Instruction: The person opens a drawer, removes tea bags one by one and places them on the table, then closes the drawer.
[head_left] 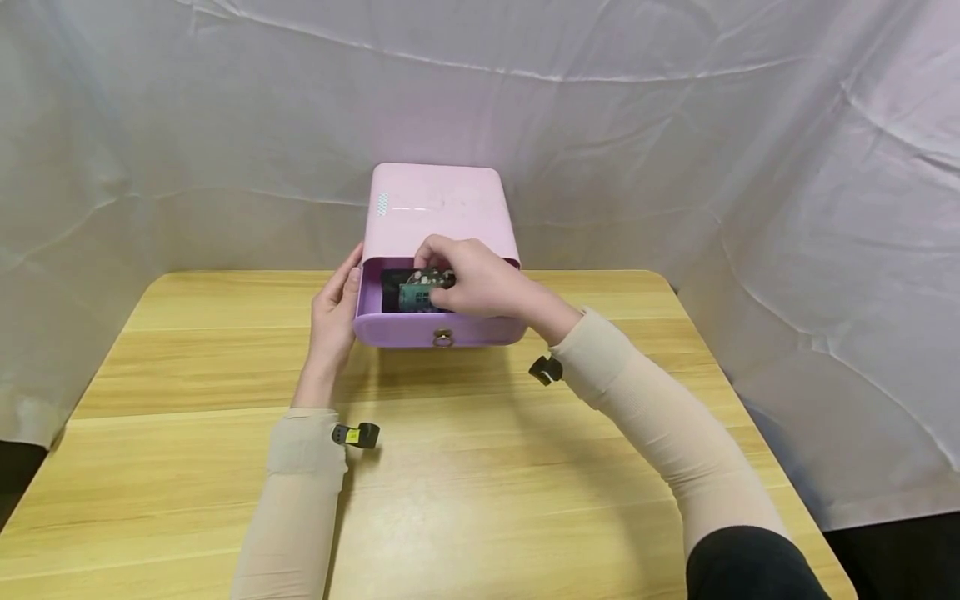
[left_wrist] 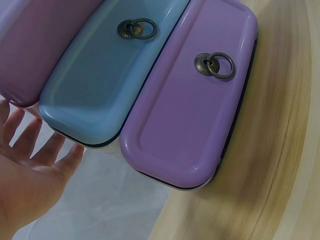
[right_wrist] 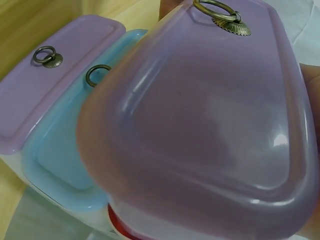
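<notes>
A pink drawer box stands at the table's far middle, its top pink drawer pulled out toward me. My right hand reaches into that drawer and pinches a small green board-like thing over its dark inside. My left hand lies flat against the drawer's left side, fingers straight. In the left wrist view the left hand is spread beside a blue drawer front and a purple drawer front. The right wrist view is filled by the pink drawer front.
The wooden table runs toward me from the box, with white cloth hung behind and to both sides. Each drawer front carries a brass ring pull. The lower blue drawer and purple drawer are pushed in.
</notes>
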